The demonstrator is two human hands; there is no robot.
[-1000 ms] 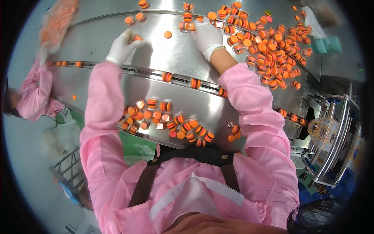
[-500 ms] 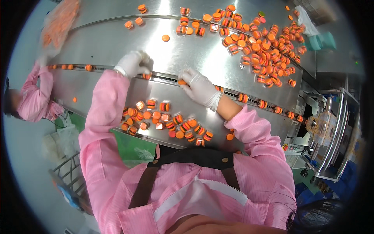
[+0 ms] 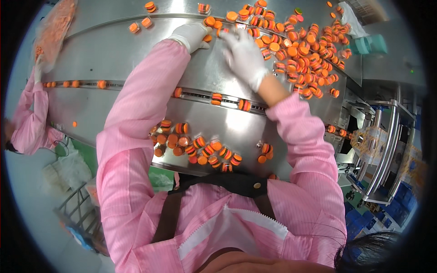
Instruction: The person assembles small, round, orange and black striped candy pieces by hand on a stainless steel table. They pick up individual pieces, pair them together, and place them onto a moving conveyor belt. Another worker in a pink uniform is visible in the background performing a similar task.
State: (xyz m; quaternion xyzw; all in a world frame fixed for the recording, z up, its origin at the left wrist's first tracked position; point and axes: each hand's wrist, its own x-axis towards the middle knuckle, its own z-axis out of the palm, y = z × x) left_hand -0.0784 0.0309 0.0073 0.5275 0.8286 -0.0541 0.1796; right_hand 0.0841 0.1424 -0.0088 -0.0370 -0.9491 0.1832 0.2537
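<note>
My left hand, in a white glove, is at the far side of the metal table, its fingers curled round an orange burger-shaped sweet. Just right of it, my gloved right hand reaches forward with its fingers apart, slightly blurred. Its fingertips are next to a few layered sweets at the edge of a large pile, and I see nothing held in it. Nearer me, single sweets ride in a narrow conveyor channel that passes under my forearms. My left sleeve hides part of it.
A loose group of sweets lies near the front edge. At the right, the channel runs to a machine with metal rollers. A green object stands beyond the pile. At the left, a co-worker in pink holds a clear bag of orange pieces.
Both my hands have left the conveyor channel and moved forward to the sweets at the far side. Sweets now sit in the stretch of channel between my arms. The co-worker's hand has risen to the bag.
</note>
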